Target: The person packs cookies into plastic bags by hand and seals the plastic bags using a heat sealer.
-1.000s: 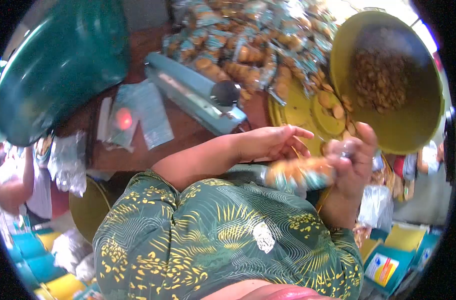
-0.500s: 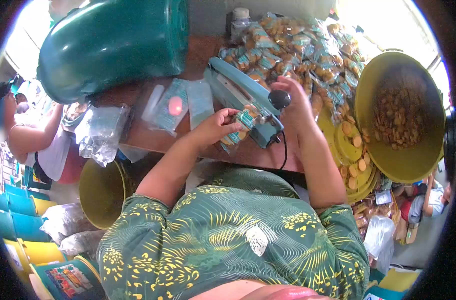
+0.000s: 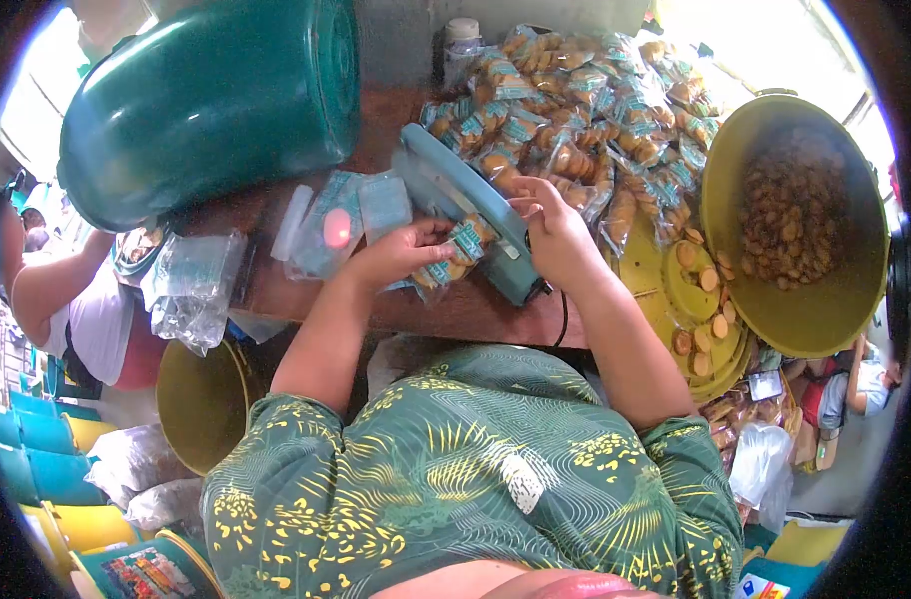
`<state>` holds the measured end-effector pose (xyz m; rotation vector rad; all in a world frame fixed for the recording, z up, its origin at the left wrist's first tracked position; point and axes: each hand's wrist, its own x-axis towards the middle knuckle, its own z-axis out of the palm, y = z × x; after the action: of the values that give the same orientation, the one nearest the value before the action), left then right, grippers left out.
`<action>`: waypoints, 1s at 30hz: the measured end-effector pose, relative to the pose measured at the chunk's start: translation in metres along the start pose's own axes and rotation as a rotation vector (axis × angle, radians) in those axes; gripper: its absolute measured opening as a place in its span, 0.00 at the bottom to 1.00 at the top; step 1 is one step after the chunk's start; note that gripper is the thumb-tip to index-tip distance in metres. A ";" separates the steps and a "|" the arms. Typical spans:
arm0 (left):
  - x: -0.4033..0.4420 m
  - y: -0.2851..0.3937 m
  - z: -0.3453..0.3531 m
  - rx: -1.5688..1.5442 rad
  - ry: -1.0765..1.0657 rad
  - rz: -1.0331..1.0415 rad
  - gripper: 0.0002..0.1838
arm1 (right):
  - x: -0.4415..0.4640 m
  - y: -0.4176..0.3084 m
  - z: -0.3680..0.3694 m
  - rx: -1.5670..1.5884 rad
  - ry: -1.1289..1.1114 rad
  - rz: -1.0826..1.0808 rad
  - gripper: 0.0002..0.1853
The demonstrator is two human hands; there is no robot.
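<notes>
My left hand (image 3: 401,254) grips a small printed clear bag of biscuits (image 3: 459,256), whose upper end lies at the jaw of the blue heat sealer (image 3: 515,265). My right hand (image 3: 558,232) is on the sealer's arm near its front end, fingers bent over it; the black knob is hidden. Behind the sealer is a heap of filled biscuit bags (image 3: 585,110). Left of it lie flat printed bags (image 3: 384,203) with a pink oval object (image 3: 337,229) on them.
A large green tub (image 3: 216,110) lies on its side at the back left. Clear plastic bags (image 3: 198,285) hang over the table's left edge. At right, a yellow tub (image 3: 835,290) holds biscuits beside a yellow lid (image 3: 665,290) with loose ones. Another person (image 3: 61,290) is at far left.
The biscuit bag went from blurred near my right hand to the sealer in my left hand. My right hand moved onto the sealer's arm, which now sits lower. The view shifted.
</notes>
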<state>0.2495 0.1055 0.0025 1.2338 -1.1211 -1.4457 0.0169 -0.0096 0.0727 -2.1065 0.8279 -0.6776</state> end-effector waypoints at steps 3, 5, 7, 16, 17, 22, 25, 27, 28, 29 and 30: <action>0.001 0.007 0.003 0.036 0.000 0.054 0.27 | 0.000 0.000 0.000 0.010 0.009 -0.014 0.19; 0.003 0.016 0.009 0.054 0.035 0.029 0.27 | 0.001 0.007 0.001 0.053 0.014 -0.023 0.20; 0.006 0.018 0.011 0.079 0.047 0.023 0.27 | 0.000 0.007 0.002 0.084 0.037 -0.035 0.19; 0.017 0.007 0.012 0.058 0.069 0.052 0.28 | 0.000 0.010 0.003 0.064 0.066 -0.071 0.17; 0.015 0.011 0.015 0.038 0.070 0.049 0.27 | -0.001 0.010 0.003 0.058 0.069 -0.078 0.16; 0.007 0.023 0.032 0.168 0.063 0.018 0.27 | -0.005 0.007 -0.002 -0.038 0.078 -0.196 0.14; -0.022 0.047 0.051 0.805 0.015 0.011 0.29 | -0.024 -0.011 -0.019 0.035 0.220 -0.374 0.14; -0.036 0.092 0.065 0.888 -0.406 -0.188 0.32 | -0.049 -0.028 -0.039 0.028 0.286 -0.388 0.16; -0.046 0.120 0.077 0.918 -0.547 -0.330 0.31 | -0.056 -0.023 -0.047 0.026 0.304 -0.371 0.16; -0.045 0.131 0.077 1.013 -0.568 -0.140 0.30 | -0.064 -0.017 -0.053 0.026 0.321 -0.351 0.17; -0.041 0.144 0.074 1.099 -0.589 0.053 0.29 | -0.072 -0.011 -0.058 0.026 0.339 -0.329 0.17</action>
<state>0.1904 0.1253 0.1574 1.4615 -2.5335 -1.1562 -0.0659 0.0224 0.1004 -2.1566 0.6455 -1.2386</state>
